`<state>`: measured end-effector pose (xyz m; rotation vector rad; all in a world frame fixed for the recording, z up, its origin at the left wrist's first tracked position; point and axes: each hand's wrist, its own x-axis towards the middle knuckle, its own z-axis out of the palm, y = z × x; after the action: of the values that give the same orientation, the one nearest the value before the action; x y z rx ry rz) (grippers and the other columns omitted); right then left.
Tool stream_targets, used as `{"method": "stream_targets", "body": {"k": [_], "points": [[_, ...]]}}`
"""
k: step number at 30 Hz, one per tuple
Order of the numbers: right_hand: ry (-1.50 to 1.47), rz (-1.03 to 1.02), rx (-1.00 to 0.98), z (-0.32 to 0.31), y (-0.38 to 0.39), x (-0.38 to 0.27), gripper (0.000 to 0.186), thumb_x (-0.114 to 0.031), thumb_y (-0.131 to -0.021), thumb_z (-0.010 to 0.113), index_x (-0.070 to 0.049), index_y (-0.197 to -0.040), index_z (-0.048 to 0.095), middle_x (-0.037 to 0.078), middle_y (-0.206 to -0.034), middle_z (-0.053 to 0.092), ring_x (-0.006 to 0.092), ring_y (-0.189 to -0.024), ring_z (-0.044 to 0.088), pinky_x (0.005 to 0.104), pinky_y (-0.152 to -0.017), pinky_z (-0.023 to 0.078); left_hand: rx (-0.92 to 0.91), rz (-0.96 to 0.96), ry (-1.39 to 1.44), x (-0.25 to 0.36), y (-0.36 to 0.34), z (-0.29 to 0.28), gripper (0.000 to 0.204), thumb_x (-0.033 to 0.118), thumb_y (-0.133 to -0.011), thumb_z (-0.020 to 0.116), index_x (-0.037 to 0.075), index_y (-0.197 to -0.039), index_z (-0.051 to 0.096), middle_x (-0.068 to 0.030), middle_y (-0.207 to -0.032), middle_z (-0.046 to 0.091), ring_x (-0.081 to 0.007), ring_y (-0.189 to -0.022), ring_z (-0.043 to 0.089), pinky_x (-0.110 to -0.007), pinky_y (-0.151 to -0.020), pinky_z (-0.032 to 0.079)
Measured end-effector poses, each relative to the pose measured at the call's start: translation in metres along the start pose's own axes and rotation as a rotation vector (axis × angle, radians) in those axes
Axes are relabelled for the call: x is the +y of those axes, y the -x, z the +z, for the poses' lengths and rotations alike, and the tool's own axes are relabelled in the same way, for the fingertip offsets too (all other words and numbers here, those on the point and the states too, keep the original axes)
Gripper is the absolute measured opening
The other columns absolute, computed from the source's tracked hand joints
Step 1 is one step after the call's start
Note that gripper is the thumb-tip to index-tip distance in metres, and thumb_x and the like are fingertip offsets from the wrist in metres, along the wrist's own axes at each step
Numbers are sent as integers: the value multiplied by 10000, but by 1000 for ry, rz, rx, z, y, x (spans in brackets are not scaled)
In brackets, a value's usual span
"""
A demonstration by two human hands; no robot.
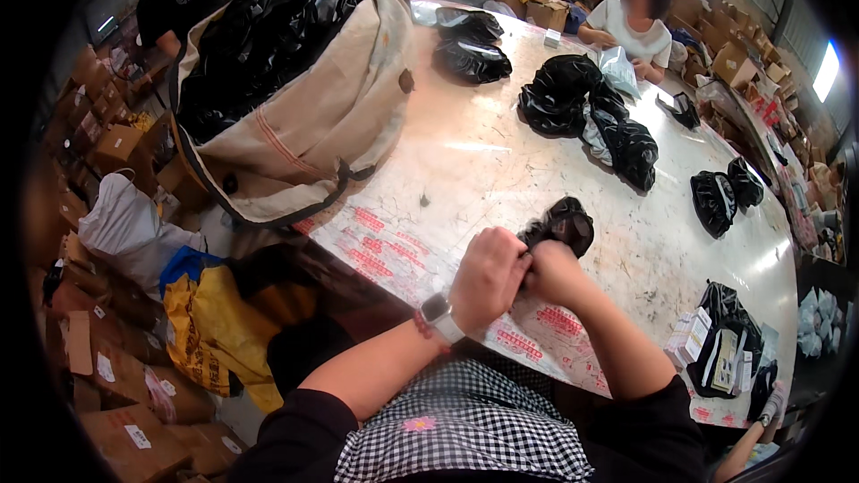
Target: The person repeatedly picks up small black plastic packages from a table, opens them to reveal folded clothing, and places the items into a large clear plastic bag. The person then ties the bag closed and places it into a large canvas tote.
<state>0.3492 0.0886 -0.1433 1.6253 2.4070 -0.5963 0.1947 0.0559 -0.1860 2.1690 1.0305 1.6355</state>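
Observation:
A small black plastic bag (573, 224) is bunched up at the near side of the white table (483, 170). My left hand (488, 270) closes on the bag's near end, its wrist bearing a watch with a pale band and a red bracelet. Pressed close beside it, my right hand (552, 268) has curled fingers pinching the same gathered end. The rest of the bag sticks out beyond my knuckles. My fingertips are mostly hidden, and the bag blurs slightly near them.
A big canvas sack (313, 107) full of black bags stands at left. More black bags (564, 94) lie farther back. Small boxes (689, 335) sit on black plastic at right. A person (631, 22) in white works across the table. Cartons (134, 438) crowd the floor at left.

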Motion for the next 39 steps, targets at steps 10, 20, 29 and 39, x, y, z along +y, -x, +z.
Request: {"method": "stream_targets", "body": {"k": [10,20,29,39], "points": [[-1629,-435,567,67,-50,14,370,-243,-978,616,-72,-1301,559,100,-1169,648,252,-1120,620,386,-968,510,-21,25,350,77,4,-48,55,26,-994,540,-16,-1013,509,-180,-920,506,-319,-828,575,-396,-722,477],[-192,-466,430,-11,75,-57,517,-165,-942,646,10,-1401,484,278,-1320,583,399,-1077,672,415,-926,550,78,-490,309,5,20,-73,193,89,-1046,486,-12,-1182,576,-73,-977,619,-123,-836,563,-292,-749,496],[-395,-427,487,-21,64,-7,842,-401,-715,853,-5,-1355,475,195,-1048,684,381,-949,672,446,-856,533,-301,-204,104,35,-11,-72,108,73,-999,560,-30,-1017,586,-211,-1247,573,-280,-994,603,-332,-811,502],[-1070,137,1299,-45,138,124,236,-106,-876,657,-17,-1094,661,72,-849,694,164,-640,651,310,-588,544,-52,-437,261,-5,10,-71,276,149,-1024,564,8,-1252,502,-141,-1467,438,-155,-982,559,-318,-886,476]]}}
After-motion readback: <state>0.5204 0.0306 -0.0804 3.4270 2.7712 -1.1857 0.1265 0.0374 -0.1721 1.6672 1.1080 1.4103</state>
